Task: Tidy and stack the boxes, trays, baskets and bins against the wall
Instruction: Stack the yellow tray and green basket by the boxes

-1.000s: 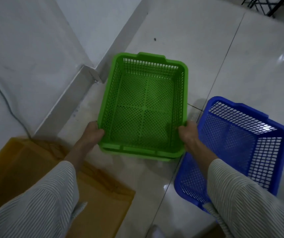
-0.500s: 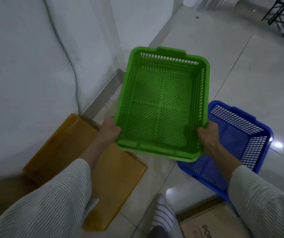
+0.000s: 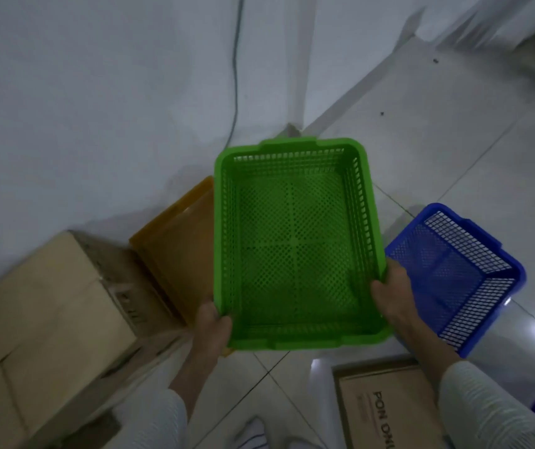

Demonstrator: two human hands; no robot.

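Observation:
I hold a green perforated basket (image 3: 295,241) in the air, empty, its long side pointing away from me. My left hand (image 3: 211,328) grips its near left corner and my right hand (image 3: 392,293) grips its near right rim. Partly under the basket's left side, a yellow-orange tray (image 3: 175,251) lies on the floor by the wall. To the right, a blue mesh basket (image 3: 453,277) sits on the floor, empty.
A large cardboard box (image 3: 42,322) stands at the left against the white wall (image 3: 97,92). A flat printed carton (image 3: 385,406) lies at the bottom right. A cable (image 3: 236,59) runs down the wall. My sock-clad foot (image 3: 253,432) shows at the bottom.
The green basket has been lifted off the floor and carried left, now hanging over the yellow-orange tray. The view has swung left, bringing the cardboard box into sight.

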